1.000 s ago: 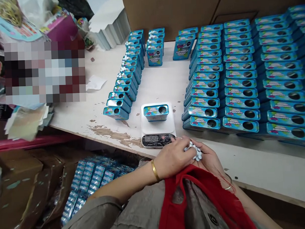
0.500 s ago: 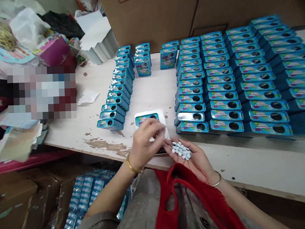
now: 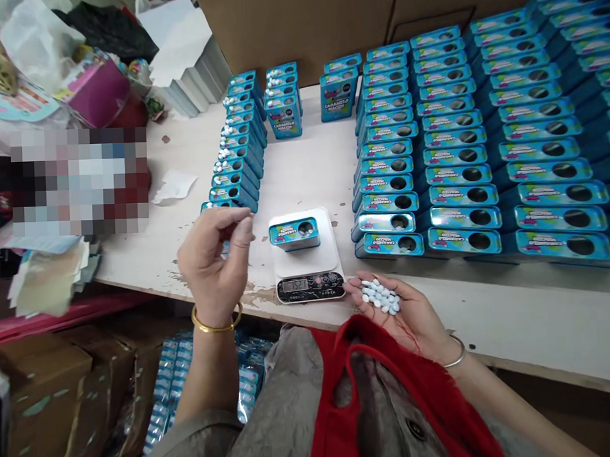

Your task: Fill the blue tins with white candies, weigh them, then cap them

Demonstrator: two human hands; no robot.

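In the head view, my right hand (image 3: pixel 412 308) is cupped palm up at the table's front, holding a small heap of white and pale blue candies (image 3: pixel 381 296). My left hand (image 3: pixel 213 258) hovers beside the nearest tins of the left row, thumb and fingertips drawn together in a pinch; I cannot make out anything between them. Between my hands lies a white kitchen scale (image 3: pixel 330 244) with a black display panel. One blue tin (image 3: pixel 292 232) stands on its plate, its round top hole showing something white inside.
Open-holed blue tins (image 3: pixel 448 177) stand in several columns on the right. The left row of tins (image 3: pixel 236 137) has white candies on many tops. Paper stacks (image 3: pixel 189 59), bags and a paper scrap (image 3: pixel 175 186) lie left. Cardboard boxes (image 3: pixel 41 398) and wrapped blue tins (image 3: pixel 165 387) are below the table.
My left hand has moved left, away from the scale, uncovering the tin and display. My right hand, still cupping the candies, appears slightly farther right. The view has shifted a little.
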